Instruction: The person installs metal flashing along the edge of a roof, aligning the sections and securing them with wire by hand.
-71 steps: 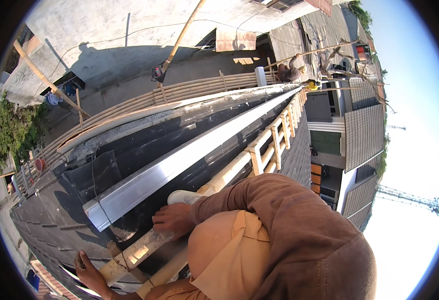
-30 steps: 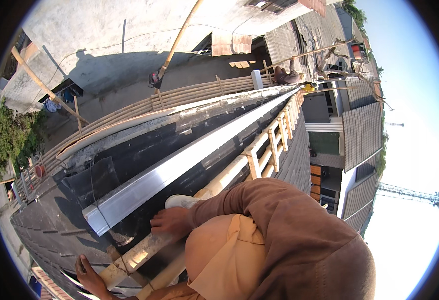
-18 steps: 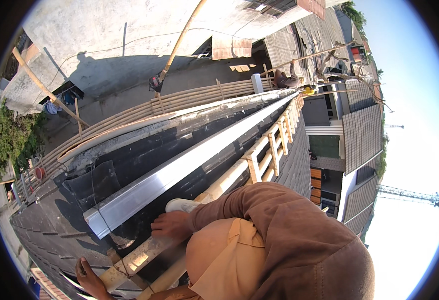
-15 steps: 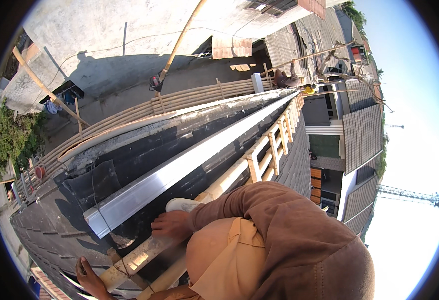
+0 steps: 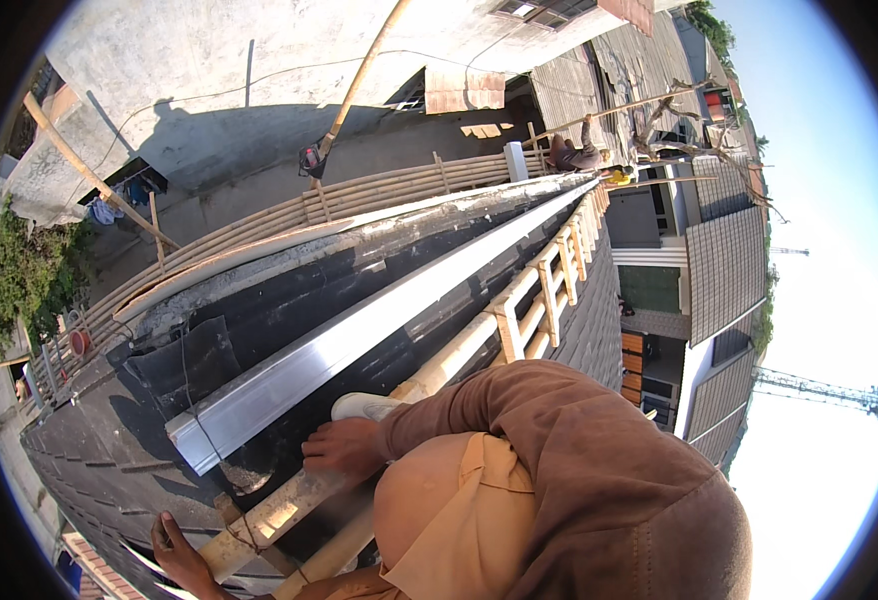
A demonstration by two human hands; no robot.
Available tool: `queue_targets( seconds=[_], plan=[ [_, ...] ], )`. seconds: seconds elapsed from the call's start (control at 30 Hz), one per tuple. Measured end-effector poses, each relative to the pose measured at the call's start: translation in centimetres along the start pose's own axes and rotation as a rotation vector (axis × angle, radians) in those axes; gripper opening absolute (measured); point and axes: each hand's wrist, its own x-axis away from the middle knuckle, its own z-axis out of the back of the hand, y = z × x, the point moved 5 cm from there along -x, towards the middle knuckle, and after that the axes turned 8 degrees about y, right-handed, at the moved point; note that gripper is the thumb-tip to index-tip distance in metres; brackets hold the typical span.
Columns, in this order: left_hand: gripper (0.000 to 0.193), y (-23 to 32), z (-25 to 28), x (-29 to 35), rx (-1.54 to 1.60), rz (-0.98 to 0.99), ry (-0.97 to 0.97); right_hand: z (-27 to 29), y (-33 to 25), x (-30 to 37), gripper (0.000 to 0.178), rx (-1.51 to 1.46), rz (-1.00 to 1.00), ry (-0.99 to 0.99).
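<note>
My right hand [image 5: 344,447], in a brown sleeve [image 5: 579,440], is closed over a bamboo ladder rail [image 5: 289,510]. At the rail's lower left end is my left hand [image 5: 181,558], one digit stretched upward and the rest of its fingers partly hidden; it looks open against the pole. Between the arms shows my bare knee [image 5: 419,490] with a tan cloth [image 5: 464,530] at its side. A pale shoe [image 5: 362,406] stands just beyond the right hand. Beside the ladder lies a long silvery metal channel [image 5: 329,355], running away along the dark roof, a thin wire across its near end.
Dark roof tiles [image 5: 99,450] slope under the ladder. Bundled bamboo poles [image 5: 259,225] line the roof's left side, above a lower ground level. A person [image 5: 579,155] crouches at the channel's far end. Houses [image 5: 719,260] stand right, and a whitish wall [image 5: 209,60] at the back.
</note>
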Motion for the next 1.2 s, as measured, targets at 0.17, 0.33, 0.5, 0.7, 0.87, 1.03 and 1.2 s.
queue_targets(
  seconds=[0.17, 0.33, 0.5, 0.7, 0.87, 1.03, 1.2],
  plan=[
    [0.054, 0.01, -0.05, -0.03, 0.001, -0.010, 0.006, 0.08, -0.01, -0.05, 0.055, -0.005, -0.007, 0.003],
    [0.053, 0.23, 0.21, 0.11, -0.003, 0.004, 0.008, 0.11, -0.01, -0.01, 0.055, 0.009, 0.021, 0.009],
    [0.053, 0.33, 0.12, 0.17, -0.030, 0.001, 0.027, 0.16, 0.01, -0.01, 0.056, 0.006, 0.000, 0.004],
    [0.054, 0.01, -0.01, 0.15, -0.012, 0.015, 0.026, 0.19, -0.04, -0.03, 0.057, -0.004, -0.013, -0.007],
    [0.053, 0.09, 0.04, 0.25, -0.011, 0.010, 0.036, 0.15, 0.00, -0.01, 0.058, -0.014, -0.014, -0.003],
    [0.052, 0.03, -0.08, 0.18, 0.016, 0.000, 0.021, -0.10, 0.08, 0.00, 0.059, -0.019, -0.023, -0.038],
    [0.051, -0.12, -0.12, 0.14, 0.013, -0.010, 0.035, 0.08, 0.08, -0.01, 0.058, -0.017, -0.014, -0.013]
  ],
)
